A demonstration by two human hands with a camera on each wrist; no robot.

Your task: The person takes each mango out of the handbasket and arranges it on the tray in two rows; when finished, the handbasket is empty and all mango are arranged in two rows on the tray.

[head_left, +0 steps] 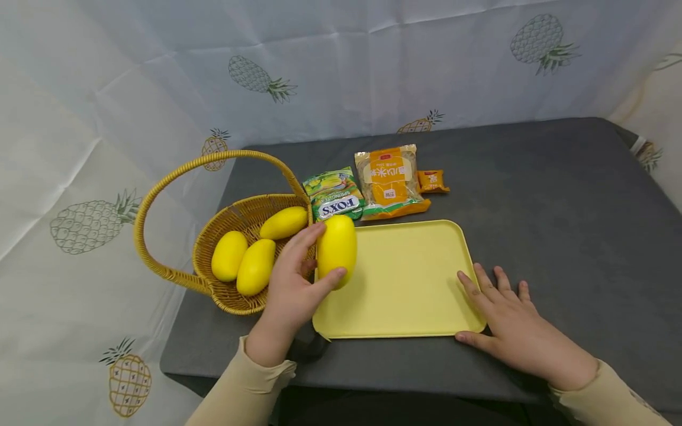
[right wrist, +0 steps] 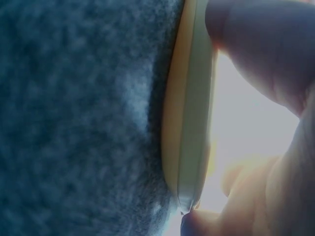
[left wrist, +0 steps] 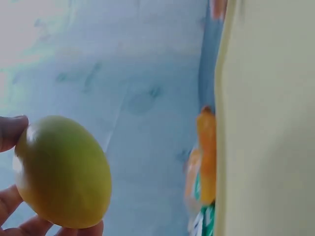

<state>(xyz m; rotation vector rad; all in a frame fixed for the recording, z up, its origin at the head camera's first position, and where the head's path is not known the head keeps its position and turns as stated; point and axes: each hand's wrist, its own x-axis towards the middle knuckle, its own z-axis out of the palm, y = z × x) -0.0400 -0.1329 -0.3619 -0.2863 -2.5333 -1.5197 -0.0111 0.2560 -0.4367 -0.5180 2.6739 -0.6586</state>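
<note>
My left hand (head_left: 292, 281) grips a yellow mango (head_left: 338, 248) between thumb and fingers, above the left part of a pale yellow tray (head_left: 410, 278). In the left wrist view the mango (left wrist: 64, 172) appears raised, with fingertips round its side. My right hand (head_left: 514, 325) lies at the tray's near right corner, fingers spread and straight, thumb by the near edge. The right wrist view shows the tray's rim (right wrist: 189, 113) close up on dark cloth, thumb and a fingertip at it. A woven basket (head_left: 242, 213) left of the tray holds three more mangoes (head_left: 256, 266).
Behind the tray lie a green FOX'S bag (head_left: 334, 192), a clear and orange food bag (head_left: 389, 180) and a small orange packet (head_left: 433, 181). The basket's tall arched handle (head_left: 213, 157) leans left. A grey cloth (head_left: 559, 195) covers the table; a pineapple-print curtain (head_left: 341, 71) hangs behind.
</note>
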